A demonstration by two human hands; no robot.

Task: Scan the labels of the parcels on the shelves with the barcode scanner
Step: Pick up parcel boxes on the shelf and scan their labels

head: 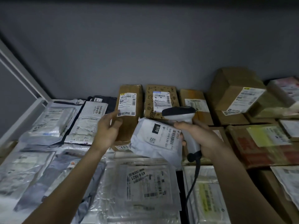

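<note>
My left hand [107, 128] grips the left edge of a tall brown cardboard parcel [130, 126], thumb on its front and index finger reaching the corner of its white label [127, 104]. My right hand [203, 139] grips the handle of a grey barcode scanner [178, 111], whose dark head points left above a white mailer bag [153, 139]. That bag lies tilted against my right fingers, its barcode label facing up. I cannot tell whether those fingers also hold the bag.
Grey and clear plastic mailers [142, 183] cover the shelf's front and left. Cardboard boxes [237, 97] are stacked at the back and right. The scanner's dark cable [193, 180] hangs toward me. A grey wall backs the shelf; a white frame post [21, 73] runs at the left.
</note>
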